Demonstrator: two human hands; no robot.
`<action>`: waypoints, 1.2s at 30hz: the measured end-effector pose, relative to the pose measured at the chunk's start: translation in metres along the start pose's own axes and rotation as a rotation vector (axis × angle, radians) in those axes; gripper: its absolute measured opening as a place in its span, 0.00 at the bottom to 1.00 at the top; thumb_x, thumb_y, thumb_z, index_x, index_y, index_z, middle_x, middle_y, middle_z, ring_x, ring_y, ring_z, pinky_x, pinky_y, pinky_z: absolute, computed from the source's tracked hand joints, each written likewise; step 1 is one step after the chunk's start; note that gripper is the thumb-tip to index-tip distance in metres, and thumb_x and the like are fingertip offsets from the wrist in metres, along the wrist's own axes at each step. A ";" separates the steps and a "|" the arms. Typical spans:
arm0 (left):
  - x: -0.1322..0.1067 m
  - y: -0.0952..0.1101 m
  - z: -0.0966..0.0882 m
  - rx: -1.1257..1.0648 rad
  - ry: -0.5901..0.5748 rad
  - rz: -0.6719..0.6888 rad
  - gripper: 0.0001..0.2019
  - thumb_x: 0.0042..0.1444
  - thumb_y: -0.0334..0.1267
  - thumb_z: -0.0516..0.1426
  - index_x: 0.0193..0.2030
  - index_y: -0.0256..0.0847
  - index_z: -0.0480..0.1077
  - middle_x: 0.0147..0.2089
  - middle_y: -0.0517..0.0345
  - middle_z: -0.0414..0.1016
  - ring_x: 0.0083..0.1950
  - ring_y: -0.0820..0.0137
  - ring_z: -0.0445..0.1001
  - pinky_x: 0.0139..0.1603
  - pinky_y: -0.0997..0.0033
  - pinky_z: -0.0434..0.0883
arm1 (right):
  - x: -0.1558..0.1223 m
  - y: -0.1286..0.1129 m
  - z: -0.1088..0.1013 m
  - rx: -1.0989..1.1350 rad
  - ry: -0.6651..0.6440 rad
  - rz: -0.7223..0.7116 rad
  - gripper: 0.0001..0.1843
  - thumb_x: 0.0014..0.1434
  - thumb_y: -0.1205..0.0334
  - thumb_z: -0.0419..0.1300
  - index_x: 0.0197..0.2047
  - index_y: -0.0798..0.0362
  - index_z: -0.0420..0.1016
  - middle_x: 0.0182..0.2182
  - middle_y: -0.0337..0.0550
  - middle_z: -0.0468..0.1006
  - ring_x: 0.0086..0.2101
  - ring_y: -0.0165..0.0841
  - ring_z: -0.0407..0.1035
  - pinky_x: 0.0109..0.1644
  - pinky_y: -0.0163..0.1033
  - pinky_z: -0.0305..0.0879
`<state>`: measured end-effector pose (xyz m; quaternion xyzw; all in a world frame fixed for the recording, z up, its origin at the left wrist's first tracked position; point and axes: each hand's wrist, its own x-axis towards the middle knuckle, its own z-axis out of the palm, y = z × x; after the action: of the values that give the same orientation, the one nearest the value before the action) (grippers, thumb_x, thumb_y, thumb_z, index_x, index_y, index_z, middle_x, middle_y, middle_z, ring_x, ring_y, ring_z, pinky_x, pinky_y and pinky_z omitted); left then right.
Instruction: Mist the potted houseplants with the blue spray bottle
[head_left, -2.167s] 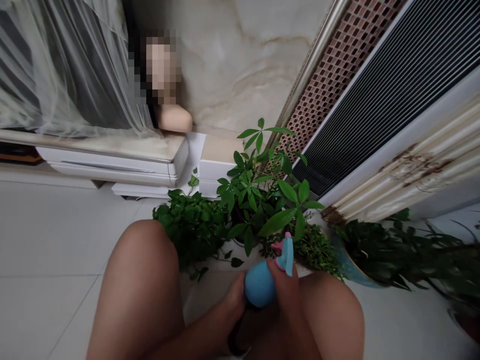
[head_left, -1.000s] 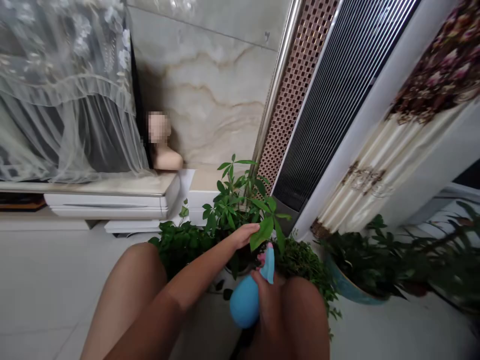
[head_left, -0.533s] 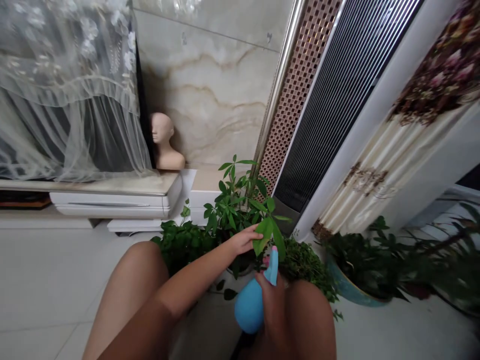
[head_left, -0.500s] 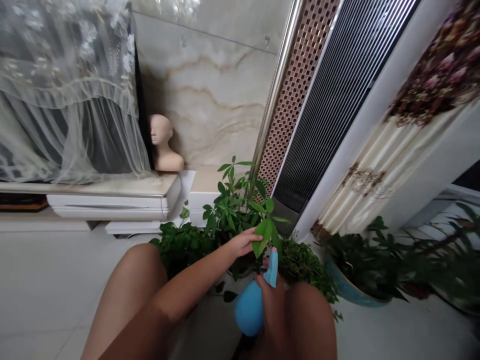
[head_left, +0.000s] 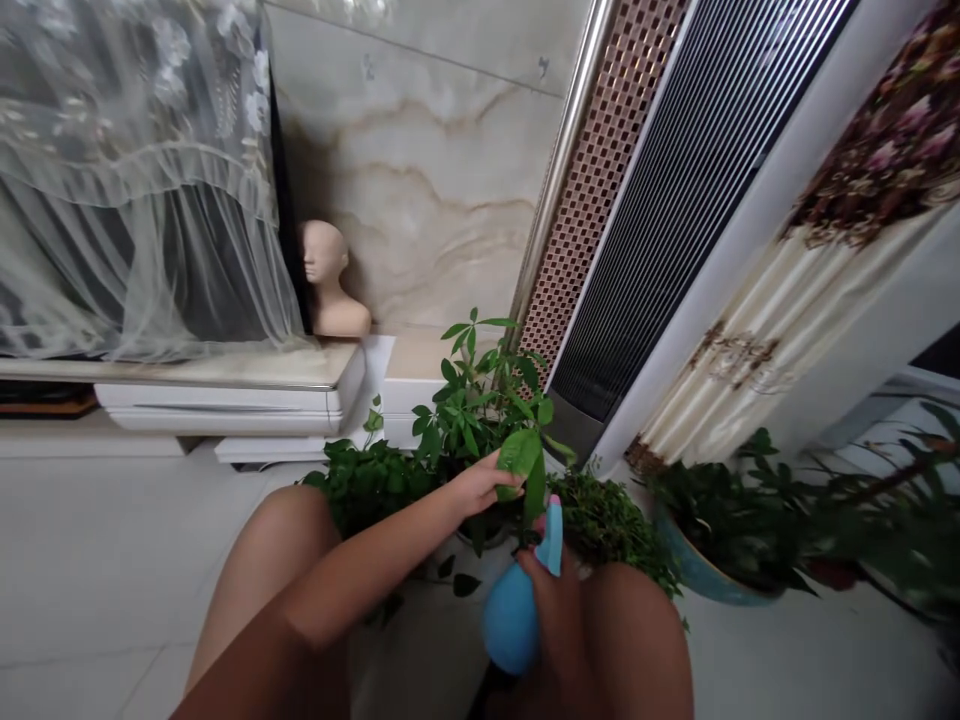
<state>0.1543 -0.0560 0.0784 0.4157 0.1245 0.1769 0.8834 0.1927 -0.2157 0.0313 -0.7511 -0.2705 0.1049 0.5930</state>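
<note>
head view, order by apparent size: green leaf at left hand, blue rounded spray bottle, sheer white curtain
Sheer white curtain
Blue rounded spray bottle, partly behind the right hand
Green leaf at left hand

No readable text, no legible labels, brands or numbers; no readable signs

Head-worn view, forward and down

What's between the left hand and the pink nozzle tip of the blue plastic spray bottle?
In the head view, a long green leaf hangs between left hand and pink nozzle tip.
</note>
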 end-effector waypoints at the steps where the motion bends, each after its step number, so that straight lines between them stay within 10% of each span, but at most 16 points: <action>1: -0.003 -0.001 -0.003 0.029 -0.001 0.005 0.24 0.32 0.22 0.63 0.40 0.41 0.69 0.32 0.60 0.74 0.36 0.72 0.72 0.42 0.69 0.67 | 0.000 0.000 0.001 0.018 -0.015 -0.004 0.39 0.43 0.60 0.57 0.62 0.51 0.61 0.39 0.44 0.78 0.35 0.41 0.73 0.40 0.42 0.68; 12: -0.003 -0.025 -0.063 0.191 0.054 -0.127 0.21 0.28 0.31 0.68 0.36 0.37 0.75 0.39 0.52 0.78 0.43 0.64 0.75 0.52 0.62 0.65 | -0.014 0.015 0.034 0.090 -0.096 -0.011 0.28 0.41 0.57 0.62 0.48 0.52 0.73 0.42 0.47 0.77 0.38 0.41 0.71 0.41 0.44 0.69; 25: 0.012 -0.033 -0.070 0.074 0.043 -0.098 0.16 0.34 0.39 0.68 0.32 0.34 0.74 0.30 0.53 0.77 0.31 0.70 0.74 0.43 0.67 0.68 | -0.003 0.009 0.064 0.045 -0.117 -0.036 0.29 0.53 0.46 0.57 0.54 0.53 0.69 0.43 0.49 0.76 0.43 0.41 0.71 0.48 0.44 0.67; 36: 0.016 -0.024 -0.083 0.083 0.063 -0.096 0.17 0.40 0.37 0.65 0.40 0.35 0.74 0.41 0.48 0.78 0.44 0.64 0.75 0.52 0.63 0.64 | 0.034 0.012 0.071 0.115 -0.073 0.081 0.36 0.47 0.54 0.59 0.60 0.54 0.64 0.35 0.43 0.76 0.36 0.39 0.70 0.43 0.43 0.66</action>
<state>0.1430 -0.0060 0.0072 0.4398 0.1792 0.1419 0.8685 0.1908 -0.1402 0.0057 -0.7219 -0.2548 0.1716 0.6201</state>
